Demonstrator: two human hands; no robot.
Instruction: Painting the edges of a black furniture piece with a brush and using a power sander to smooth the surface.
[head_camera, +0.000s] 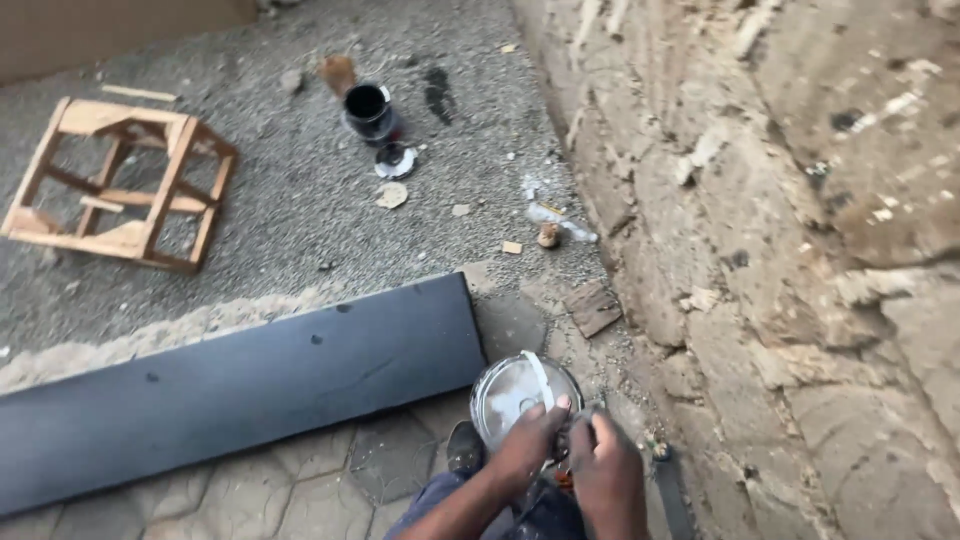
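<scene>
A round silver paint tin (512, 393) with its lid on and a pale handle across the top stands on the paving at the bottom centre. My left hand (530, 447) rests on the near rim of the tin, fingers curled over its edge. My right hand (603, 470) sits right beside it, fingers bent in against the tin's near side; what they hold is hidden. A long black-painted board (240, 385) lies flat just left of the tin.
An open dark tin (368, 108) with its lid (394, 161) beside it stands farther off on the gravel. A small wooden frame stool (125, 185) lies at the left. A rough stone wall (800, 250) runs along the right. Scraps of wood (593, 307) litter the ground.
</scene>
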